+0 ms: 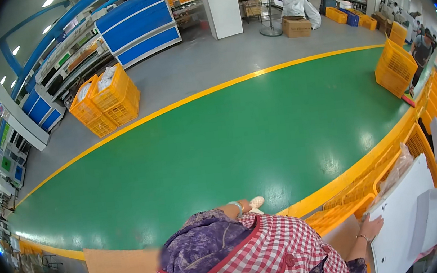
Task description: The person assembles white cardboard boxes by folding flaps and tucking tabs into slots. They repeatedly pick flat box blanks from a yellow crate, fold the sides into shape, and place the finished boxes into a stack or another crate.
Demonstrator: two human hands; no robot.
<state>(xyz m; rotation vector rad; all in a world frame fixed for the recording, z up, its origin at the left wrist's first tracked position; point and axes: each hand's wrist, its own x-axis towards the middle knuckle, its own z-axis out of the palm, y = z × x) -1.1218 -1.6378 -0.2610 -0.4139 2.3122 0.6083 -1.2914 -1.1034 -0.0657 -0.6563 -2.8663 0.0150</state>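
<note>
My left hand (245, 206) hangs in front of my checked apron, with a bracelet on its wrist. Just beyond it shows a pale textured shoe (257, 203) on the green floor. Its fingers are mostly hidden, so whether it holds anything cannot be made out. At my right side, my right hand (373, 226) lies against the left edge of a white flat panel (398, 224), fingers stretched out over its surface. A white box-like piece (433, 215) rests on the panel's right part. Clear plastic film (396, 167) lies at the panel's far edge.
Yellow crates (338, 213) line the right side beside the panel. More stacked yellow crates stand at far left (118, 96) and far right (395, 68). A brown board (120, 266) is at lower left. A white pillar (221, 5) rises beyond the yellow floor line. Another person (422, 51) is at far right.
</note>
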